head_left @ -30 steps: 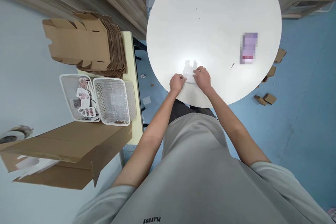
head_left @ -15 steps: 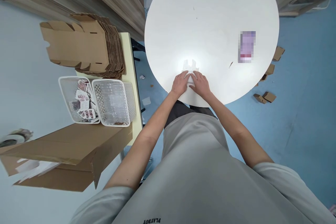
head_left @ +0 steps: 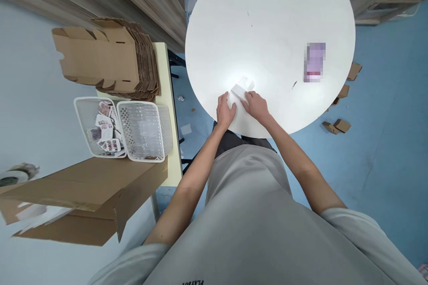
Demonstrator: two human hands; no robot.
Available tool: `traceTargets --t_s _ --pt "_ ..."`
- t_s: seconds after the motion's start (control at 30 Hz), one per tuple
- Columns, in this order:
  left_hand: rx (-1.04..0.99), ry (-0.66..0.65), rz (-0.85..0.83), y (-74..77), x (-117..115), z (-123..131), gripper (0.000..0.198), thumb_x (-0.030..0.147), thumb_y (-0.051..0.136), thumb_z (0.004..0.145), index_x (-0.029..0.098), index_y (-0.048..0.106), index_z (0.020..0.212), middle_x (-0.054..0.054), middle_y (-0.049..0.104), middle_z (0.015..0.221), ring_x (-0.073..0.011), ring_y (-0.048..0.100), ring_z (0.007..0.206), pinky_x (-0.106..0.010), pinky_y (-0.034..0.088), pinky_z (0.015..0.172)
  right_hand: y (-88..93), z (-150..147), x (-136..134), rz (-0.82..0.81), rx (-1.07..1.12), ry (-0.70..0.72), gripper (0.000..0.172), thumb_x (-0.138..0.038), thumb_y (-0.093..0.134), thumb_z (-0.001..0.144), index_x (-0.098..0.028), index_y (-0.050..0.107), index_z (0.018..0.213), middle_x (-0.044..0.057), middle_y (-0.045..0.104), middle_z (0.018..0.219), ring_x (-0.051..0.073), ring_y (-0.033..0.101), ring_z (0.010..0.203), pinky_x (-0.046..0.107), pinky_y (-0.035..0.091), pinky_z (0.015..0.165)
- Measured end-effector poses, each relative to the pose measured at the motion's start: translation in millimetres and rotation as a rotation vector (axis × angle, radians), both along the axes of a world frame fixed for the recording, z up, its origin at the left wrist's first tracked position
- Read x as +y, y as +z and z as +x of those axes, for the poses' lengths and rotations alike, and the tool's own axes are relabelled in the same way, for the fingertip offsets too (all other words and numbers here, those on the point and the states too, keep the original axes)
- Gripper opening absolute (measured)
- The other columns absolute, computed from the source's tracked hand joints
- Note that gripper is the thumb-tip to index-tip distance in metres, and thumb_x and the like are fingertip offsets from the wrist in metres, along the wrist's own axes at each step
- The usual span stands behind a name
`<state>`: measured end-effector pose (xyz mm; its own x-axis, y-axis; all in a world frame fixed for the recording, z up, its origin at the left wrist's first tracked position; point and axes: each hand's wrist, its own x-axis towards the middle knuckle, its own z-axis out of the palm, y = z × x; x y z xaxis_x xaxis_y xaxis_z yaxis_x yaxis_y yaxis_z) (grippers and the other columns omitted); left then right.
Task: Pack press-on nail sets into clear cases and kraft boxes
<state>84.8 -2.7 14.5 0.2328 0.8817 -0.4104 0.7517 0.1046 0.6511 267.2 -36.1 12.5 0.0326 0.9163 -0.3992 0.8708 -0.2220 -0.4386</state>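
Observation:
A small white paper box [head_left: 239, 92], partly folded with flaps standing at its far end, is near the front edge of the round white table [head_left: 274, 22]. My right hand [head_left: 257, 106] grips its right side between thumb and fingers. Just left of the box is my left hand [head_left: 226, 110], its thumb and fingers apart and nothing between them. Part of the box is hidden behind the right fingers.
A pixelated purple item [head_left: 314, 62] lies on the table's right. To the left, a side table [head_left: 172, 142] bears stacked flat cardboard boxes [head_left: 103, 60], two white baskets [head_left: 160, 156] and a large open carton [head_left: 80, 182]. Small brown boxes [head_left: 342, 124] lie on the floor.
The white box has turned at an angle and looks more closed up. My left hand has come off it and opened to the left; my right hand stays on it.

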Motion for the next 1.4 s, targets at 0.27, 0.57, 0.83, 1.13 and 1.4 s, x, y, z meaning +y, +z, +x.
traceTargets --t_s 0.27,0.57,0.83,1.13,1.4 --pt "-0.166 0.089 -0.253 -15.1 5 43 0.057 0.025 0.057 0.110 0.022 0.048 0.167 -0.018 0.061 0.167 -0.0280 0.075 0.133 -0.044 0.060 0.117 5.0 21 25 0.010 0.023 -0.191 0.049 -0.047 0.037 0.120 -0.020 0.077 0.118 0.016 0.074 0.120 0.030 0.071 0.098 0.040 0.058 0.082" --pt "-0.162 0.022 -0.259 -29.5 22 74 0.056 0.020 0.058 0.107 0.015 0.051 0.162 -0.022 0.053 0.168 -0.0291 0.070 0.138 -0.040 0.061 0.115 -38.5 57 19 0.081 0.099 -0.414 0.044 -0.037 0.045 0.113 -0.017 0.082 0.128 0.017 0.076 0.114 0.032 0.072 0.102 0.048 0.062 0.098" --pt "-0.136 -0.019 -0.186 -28.5 42 55 0.059 0.019 0.057 0.103 0.017 0.052 0.162 -0.020 0.055 0.167 -0.0310 0.066 0.141 -0.047 0.057 0.120 -36.3 23 25 0.049 0.105 -0.509 0.054 -0.032 0.044 0.111 -0.015 0.069 0.156 0.017 0.075 0.120 0.030 0.075 0.104 0.047 0.060 0.104" --pt "-0.086 0.079 -0.018 -38.5 119 -27 0.057 0.021 0.059 0.100 0.018 0.056 0.157 -0.021 0.055 0.163 -0.0378 0.052 0.155 -0.055 0.041 0.133 -45.5 -58 128 0.028 0.245 -0.439 0.050 -0.027 0.050 0.111 -0.015 0.071 0.155 0.015 0.074 0.121 0.027 0.072 0.105 0.043 0.057 0.106" --pt "-0.029 0.061 -0.029 -27.1 171 -62 0.031 0.017 0.060 0.099 0.026 0.070 0.126 -0.012 0.064 0.147 -0.0314 0.063 0.134 -0.049 0.050 0.120 -47.5 -84 166 -0.002 0.246 -0.404 0.049 -0.023 0.049 0.110 -0.017 0.071 0.153 0.013 0.071 0.116 0.027 0.069 0.100 0.042 0.059 0.098"
